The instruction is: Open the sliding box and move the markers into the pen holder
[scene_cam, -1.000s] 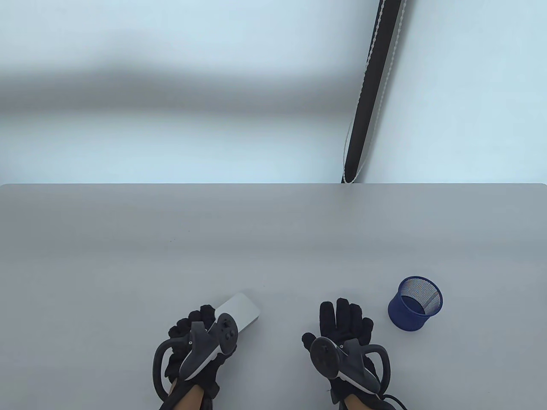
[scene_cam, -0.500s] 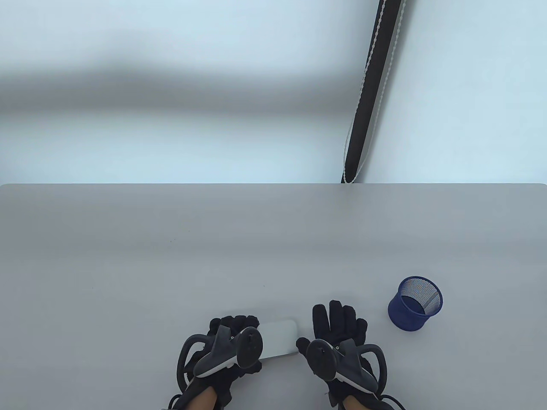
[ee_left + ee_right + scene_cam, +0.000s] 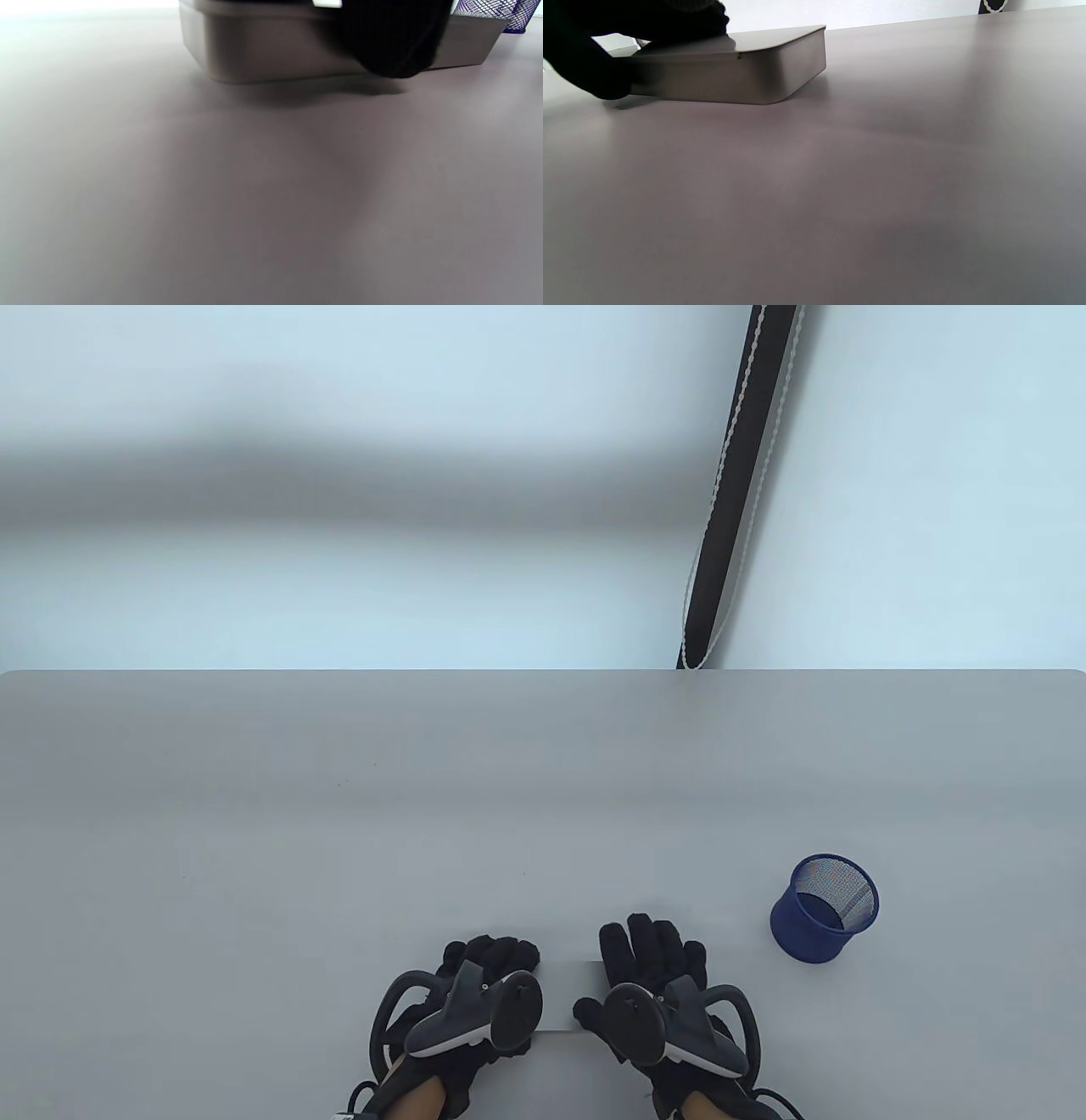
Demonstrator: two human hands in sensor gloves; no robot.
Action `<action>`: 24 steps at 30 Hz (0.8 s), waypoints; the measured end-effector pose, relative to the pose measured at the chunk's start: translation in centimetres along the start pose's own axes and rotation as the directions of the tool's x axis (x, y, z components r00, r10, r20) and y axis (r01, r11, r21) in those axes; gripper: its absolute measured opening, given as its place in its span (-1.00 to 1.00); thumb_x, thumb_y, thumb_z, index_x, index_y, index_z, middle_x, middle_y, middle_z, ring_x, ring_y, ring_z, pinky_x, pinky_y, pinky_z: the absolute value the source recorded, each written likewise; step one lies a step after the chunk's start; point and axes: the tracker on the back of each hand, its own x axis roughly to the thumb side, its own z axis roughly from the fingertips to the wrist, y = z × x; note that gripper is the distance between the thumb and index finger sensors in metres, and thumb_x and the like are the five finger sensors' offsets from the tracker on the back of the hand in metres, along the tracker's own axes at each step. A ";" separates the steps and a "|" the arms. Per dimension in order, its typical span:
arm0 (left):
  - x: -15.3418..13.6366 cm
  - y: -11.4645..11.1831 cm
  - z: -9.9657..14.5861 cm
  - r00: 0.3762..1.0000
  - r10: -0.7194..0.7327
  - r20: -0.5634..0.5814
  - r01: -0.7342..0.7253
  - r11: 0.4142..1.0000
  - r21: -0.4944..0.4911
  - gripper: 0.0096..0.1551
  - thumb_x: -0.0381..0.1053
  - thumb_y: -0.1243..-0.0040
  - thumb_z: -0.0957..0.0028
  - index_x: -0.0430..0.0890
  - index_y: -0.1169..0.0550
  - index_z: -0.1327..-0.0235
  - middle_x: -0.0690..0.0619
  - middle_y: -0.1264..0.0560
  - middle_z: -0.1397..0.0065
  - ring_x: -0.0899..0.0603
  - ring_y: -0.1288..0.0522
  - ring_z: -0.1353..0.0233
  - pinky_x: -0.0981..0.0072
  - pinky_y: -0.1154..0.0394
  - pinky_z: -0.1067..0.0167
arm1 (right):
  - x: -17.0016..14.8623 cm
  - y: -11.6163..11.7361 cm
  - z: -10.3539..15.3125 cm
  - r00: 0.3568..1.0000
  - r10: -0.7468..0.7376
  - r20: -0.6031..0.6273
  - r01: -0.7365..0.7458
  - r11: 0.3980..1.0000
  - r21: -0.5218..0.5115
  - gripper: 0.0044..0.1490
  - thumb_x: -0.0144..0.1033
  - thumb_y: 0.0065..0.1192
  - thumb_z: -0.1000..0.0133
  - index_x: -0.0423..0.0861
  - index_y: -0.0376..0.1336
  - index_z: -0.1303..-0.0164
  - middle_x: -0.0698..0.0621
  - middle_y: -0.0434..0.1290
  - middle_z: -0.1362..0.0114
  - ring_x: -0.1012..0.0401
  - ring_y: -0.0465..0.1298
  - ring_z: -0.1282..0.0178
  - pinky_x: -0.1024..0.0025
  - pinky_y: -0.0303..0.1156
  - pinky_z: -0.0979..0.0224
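Sliding box (image 3: 570, 994): flat on desk (image 3: 424, 814) near front edge, between both hands; lid closed, markers unseen.
Left hand (image 3: 475, 993): fingers curled over box's left end, thumb down near side; grasping box.
Right hand (image 3: 649, 976): fingers lying straight at box's right end; relaxed, not clenched; contact with lid cannot be confirmed.
Pen holder (image 3: 825, 908): blue mesh cup, upright, well right of box.
Handling, judged: rigid, light, smooth shell, likely slippery. Pin the body at one end, push the lid from the other.
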 end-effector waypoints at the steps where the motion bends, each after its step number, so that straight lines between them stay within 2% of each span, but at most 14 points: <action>1: 0.0 -0.1 0.0 1.000 0.001 0.005 -0.001 1.000 -0.004 -0.16 0.37 -0.02 -0.08 0.12 -0.05 -0.53 0.18 -0.07 -0.69 -0.08 -0.14 -0.68 0.03 -0.12 -0.63 | 0.0 0.1 -0.1 1.000 -0.006 0.013 0.005 1.000 0.019 0.11 0.15 -0.11 -0.36 -0.35 -0.38 -0.73 -0.52 -0.31 -0.71 -0.46 -0.23 -0.67 -0.55 -0.25 -0.52; 5: 0.2 -0.2 -0.1 1.000 -0.002 0.021 0.002 1.000 -0.006 -0.16 0.37 -0.01 -0.07 0.12 -0.05 -0.53 0.17 -0.07 -0.68 -0.08 -0.14 -0.68 0.04 -0.13 -0.63 | 0.3 0.8 -0.4 0.995 -0.039 0.087 0.027 0.990 0.137 0.16 0.19 -0.09 -0.33 -0.36 -0.41 -0.70 -0.47 -0.32 -0.71 -0.43 -0.26 -0.68 -0.53 -0.26 -0.54; 9: 0.2 -0.2 -0.2 0.999 0.015 0.038 -0.014 1.000 -0.013 -0.16 0.37 -0.02 -0.07 0.12 -0.05 -0.53 0.18 -0.07 -0.68 -0.07 -0.15 -0.68 0.05 -0.14 -0.64 | 0.4 1.3 -0.7 0.993 -0.043 0.109 0.022 0.981 0.191 0.16 0.22 -0.07 -0.31 -0.35 -0.38 -0.68 -0.37 -0.31 -0.72 -0.39 -0.23 -0.70 -0.50 -0.24 -0.57; 14: 0.2 -0.2 -0.2 0.999 0.021 0.039 -0.021 1.000 -0.009 -0.16 0.38 -0.02 -0.06 0.14 -0.05 -0.52 0.20 -0.08 -0.68 -0.05 -0.15 -0.68 0.07 -0.14 -0.64 | 0.5 1.6 -0.9 0.996 -0.004 0.088 -0.012 0.984 0.176 0.11 0.19 -0.07 -0.33 -0.32 -0.36 -0.66 -0.32 -0.28 -0.72 -0.32 -0.18 -0.71 -0.44 -0.17 -0.59; 18: 0.2 -0.2 -0.2 0.999 0.022 0.039 -0.021 1.000 -0.015 -0.15 0.38 -0.01 -0.06 0.13 -0.05 -0.53 0.19 -0.07 -0.68 -0.05 -0.15 -0.68 0.07 -0.13 -0.64 | 0.6 2.1 -1.1 0.997 0.050 0.061 -0.058 0.989 0.137 -0.04 0.19 -0.17 -0.39 -0.24 -0.34 -0.64 -0.20 -0.22 -0.71 -0.29 -0.10 -0.68 -0.39 -0.13 -0.60; 19: 0.2 -0.2 -0.2 0.999 0.020 0.039 -0.019 1.000 -0.018 -0.14 0.39 -0.01 -0.06 0.12 -0.04 -0.53 0.17 -0.07 -0.68 -0.06 -0.15 -0.68 0.07 -0.13 -0.64 | 0.7 2.1 -1.2 0.996 0.070 0.061 -0.077 0.989 0.129 -0.04 0.13 -0.09 -0.38 -0.23 -0.33 -0.64 -0.17 -0.20 -0.71 -0.28 -0.08 -0.68 -0.38 -0.11 -0.60; 20: 0.3 -0.2 -0.2 0.999 0.016 0.039 -0.016 1.000 -0.021 -0.14 0.39 0.00 -0.06 0.11 -0.03 -0.54 0.16 -0.07 -0.68 -0.06 -0.15 -0.68 0.06 -0.13 -0.64 | 0.7 2.1 -1.2 0.994 0.087 0.061 -0.094 0.989 0.116 -0.05 0.14 -0.09 -0.37 -0.22 -0.31 -0.63 -0.15 -0.18 -0.71 -0.27 -0.06 -0.68 -0.38 -0.09 -0.60; 21: 0.4 -0.2 -0.3 0.999 0.012 0.037 -0.011 1.000 -0.024 -0.13 0.40 0.01 -0.06 0.10 -0.03 -0.54 0.15 -0.08 -0.68 -0.07 -0.15 -0.67 0.06 -0.14 -0.64 | 0.7 2.1 -1.3 0.994 0.085 0.063 -0.091 0.989 0.115 -0.05 0.14 -0.08 -0.36 -0.21 -0.29 -0.63 -0.25 -0.15 -0.69 -0.27 -0.04 -0.67 -0.37 -0.08 -0.60; 24: 0.4 -0.1 -0.3 1.000 0.003 0.028 -0.002 1.000 -0.030 -0.11 0.42 0.02 -0.05 0.10 -0.02 -0.55 0.14 -0.08 -0.68 -0.07 -0.16 -0.67 0.05 -0.15 -0.64 | 0.5 2.1 -1.4 0.996 0.069 0.060 -0.075 0.991 0.112 -0.06 0.21 -0.13 -0.36 -0.19 -0.28 -0.63 -0.23 -0.13 -0.69 -0.25 -0.02 -0.67 -0.37 -0.08 -0.61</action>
